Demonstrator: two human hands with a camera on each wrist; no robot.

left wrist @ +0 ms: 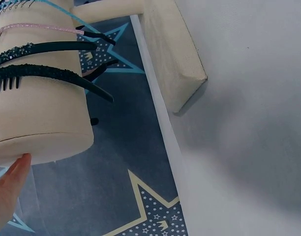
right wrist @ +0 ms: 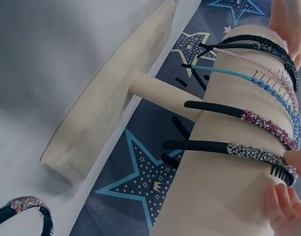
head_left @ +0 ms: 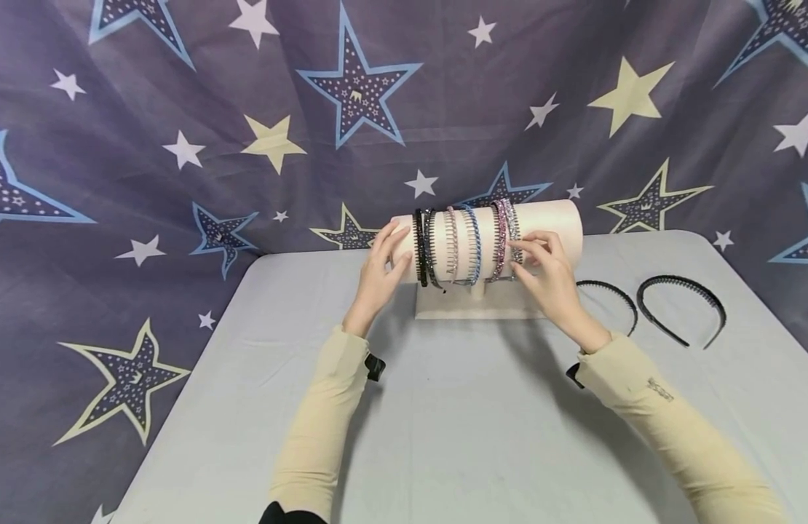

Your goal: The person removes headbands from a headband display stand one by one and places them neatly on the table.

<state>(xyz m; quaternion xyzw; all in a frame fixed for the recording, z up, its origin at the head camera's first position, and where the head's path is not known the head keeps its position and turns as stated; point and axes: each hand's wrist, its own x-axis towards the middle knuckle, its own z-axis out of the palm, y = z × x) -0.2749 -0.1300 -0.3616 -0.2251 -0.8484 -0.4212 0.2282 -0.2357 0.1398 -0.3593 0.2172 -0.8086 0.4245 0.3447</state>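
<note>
L hand (head_left: 379,273), thumb & fingers apart, rests on L end of roll (head_left: 549,217), prob. to steady it, while R hand (head_left: 552,282) pinches silver headband (right wrist: 255,151), rightmost on roll, presumably for fine ctrl, stand (head_left: 469,310) keeping roll off surface (head_left: 443,415).

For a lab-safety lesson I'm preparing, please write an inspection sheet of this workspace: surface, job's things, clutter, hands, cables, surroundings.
Surface: pale grey, apparently cloth-covered table.
Job's things: cream cylindrical display stand bearing a black beaded headband, another black headband, then pink headband, blue headband, magenta glitter headband and silver glitter headband.
Clutter: dark toothed headband and dark curved headband, loose right of the stand.
Hands: left hand touches the stand's end; right hand pinches the silver one.
Cables: nothing seen.
Surroundings: purple-grey, star-patterned fabric backdrop.
</note>
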